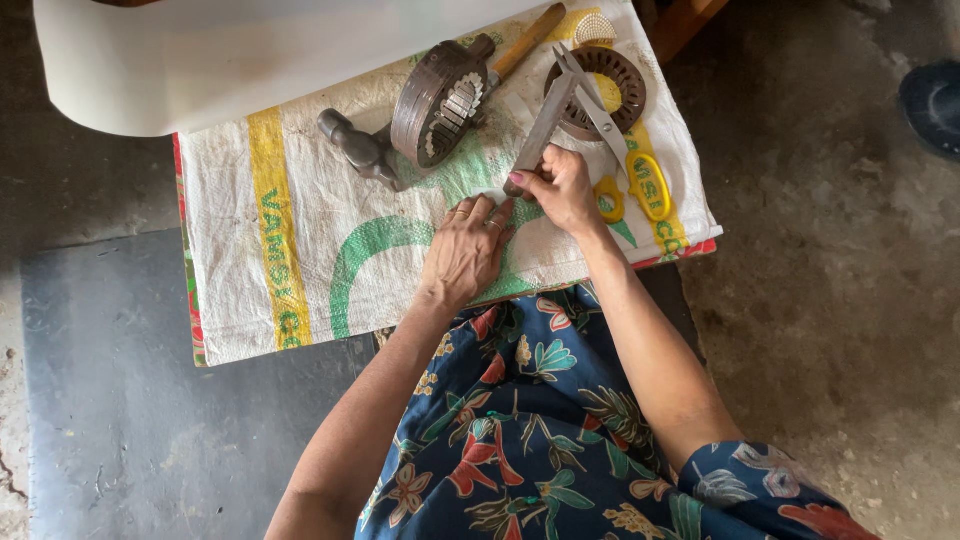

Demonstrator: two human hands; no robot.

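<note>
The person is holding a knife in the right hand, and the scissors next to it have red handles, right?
Not quite. The right hand does hold the knife, but the scissors beside it have yellow handles, not red. The head view shows this.

Left of the left hand the woven sack covering the counter lies bare, open passage out to its edge. Straight beyond the hands a hammer and toothed metal ring block the way. Beyond the right hand stand a flat slotted ring and yellow-handled scissors, close-packed; white sheet closes the far side
</note>
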